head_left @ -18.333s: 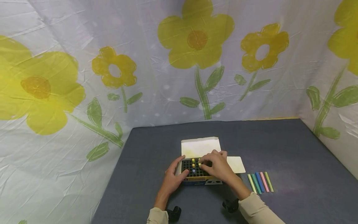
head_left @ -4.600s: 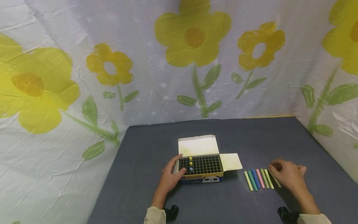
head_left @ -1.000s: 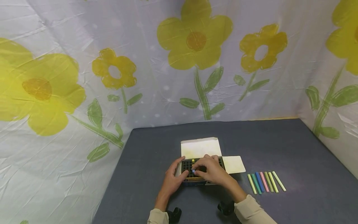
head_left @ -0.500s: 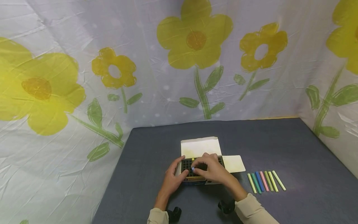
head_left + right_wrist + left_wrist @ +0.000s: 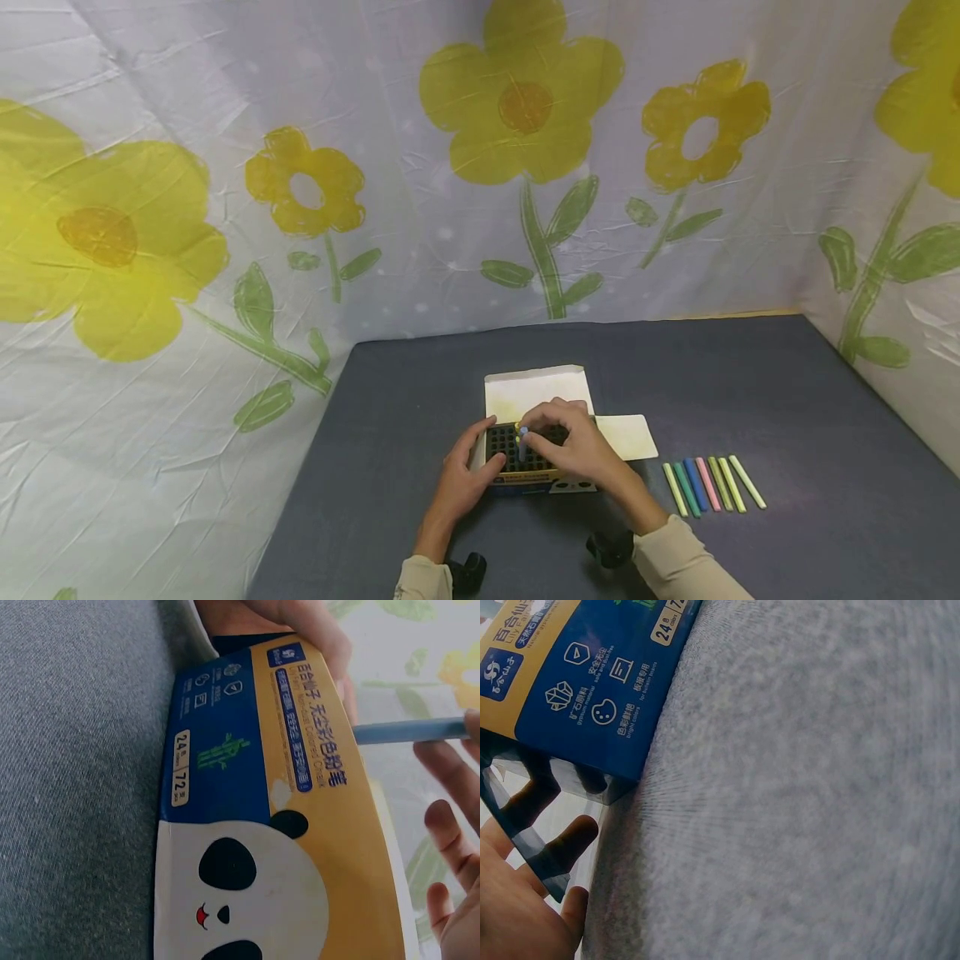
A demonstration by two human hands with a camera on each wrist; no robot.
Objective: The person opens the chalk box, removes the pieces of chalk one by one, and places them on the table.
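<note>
My right hand pinches a light blue chalk stick between thumb and fingertips. The stick stands upright, drawn most of the way up above the black holed insert of a chalk box. My left hand grips the box's left end, thumb over the front rim; in the left wrist view its fingers lie by the end flap. A yellow chalk tip shows behind the blue stick. Part of the insert is hidden under my right hand.
Several chalk sticks in yellow, green, blue and pink lie side by side on the dark grey table, right of the box. The white lid stands open at the back, and a side flap sticks out right.
My right hand has risen, lifting the blue chalk up from its hole. Since 18.3 seconds ago, the row on the table has gained two sticks. My left hand keeps its hold.
</note>
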